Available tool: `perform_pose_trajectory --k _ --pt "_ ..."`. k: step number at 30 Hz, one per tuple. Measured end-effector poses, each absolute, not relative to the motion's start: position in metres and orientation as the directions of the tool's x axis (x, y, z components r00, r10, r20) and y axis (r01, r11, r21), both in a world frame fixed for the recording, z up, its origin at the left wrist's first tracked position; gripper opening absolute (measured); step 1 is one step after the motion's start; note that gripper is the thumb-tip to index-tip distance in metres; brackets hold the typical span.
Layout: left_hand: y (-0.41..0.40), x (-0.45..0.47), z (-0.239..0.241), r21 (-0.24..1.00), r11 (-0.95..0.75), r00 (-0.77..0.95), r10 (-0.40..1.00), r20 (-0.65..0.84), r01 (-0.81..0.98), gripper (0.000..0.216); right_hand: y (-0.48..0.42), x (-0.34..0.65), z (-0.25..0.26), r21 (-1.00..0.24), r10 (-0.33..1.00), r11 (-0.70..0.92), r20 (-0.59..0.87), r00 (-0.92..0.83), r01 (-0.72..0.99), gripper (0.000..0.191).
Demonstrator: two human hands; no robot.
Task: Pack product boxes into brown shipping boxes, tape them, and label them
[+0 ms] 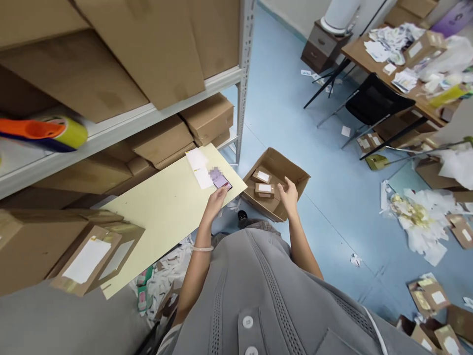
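My left hand point(216, 201) is at the end of the pale yellow board, its fingers closed at the near end of a phone point(222, 181) with a lit screen. White paper slips point(199, 165) lie beside the phone. Over the right side of an open cardboard box point(301, 180), my right hand point(289, 195) is held with thumb and fingers apart and nothing between them. Inside that box, to the left of the hand, are two small labelled cartons, one farther back point(262, 175) and one nearer point(264, 190).
Metal shelving point(242, 74) full of cardboard boxes rises at the left, with a tape dispenser point(44, 132) on it. Labelled boxes point(90, 256) stand at the board's left end. A black chair point(377, 101) and a cluttered desk point(354, 52) are back right. Parcels and wrapping litter the floor.
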State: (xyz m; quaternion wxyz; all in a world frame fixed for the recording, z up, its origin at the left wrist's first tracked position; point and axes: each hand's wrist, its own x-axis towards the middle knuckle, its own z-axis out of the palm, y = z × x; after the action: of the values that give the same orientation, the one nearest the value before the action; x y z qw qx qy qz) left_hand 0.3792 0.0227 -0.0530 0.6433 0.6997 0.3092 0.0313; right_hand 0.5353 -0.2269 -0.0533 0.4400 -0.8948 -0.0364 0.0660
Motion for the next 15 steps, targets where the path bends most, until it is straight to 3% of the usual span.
perform_pose_trajectory --k 4,9,15 --pt "0.033 0.322 -0.051 0.886 0.104 0.772 0.452 -0.447 0.452 0.061 -0.187 0.524 -0.041 -0.804 0.240 -0.587 -0.056 0.969 0.099 0.058" --pt "0.057 0.239 -0.056 0.865 0.231 0.620 0.617 -0.484 0.446 0.066 -0.125 0.500 -0.034 -0.821 0.444 -0.529 -0.051 0.895 0.215 0.057" --pt "0.089 0.132 -0.077 0.825 0.380 0.206 0.845 -0.493 0.418 0.049 -0.031 0.453 -0.040 -0.825 0.768 -0.390 -0.046 0.639 0.409 0.057"
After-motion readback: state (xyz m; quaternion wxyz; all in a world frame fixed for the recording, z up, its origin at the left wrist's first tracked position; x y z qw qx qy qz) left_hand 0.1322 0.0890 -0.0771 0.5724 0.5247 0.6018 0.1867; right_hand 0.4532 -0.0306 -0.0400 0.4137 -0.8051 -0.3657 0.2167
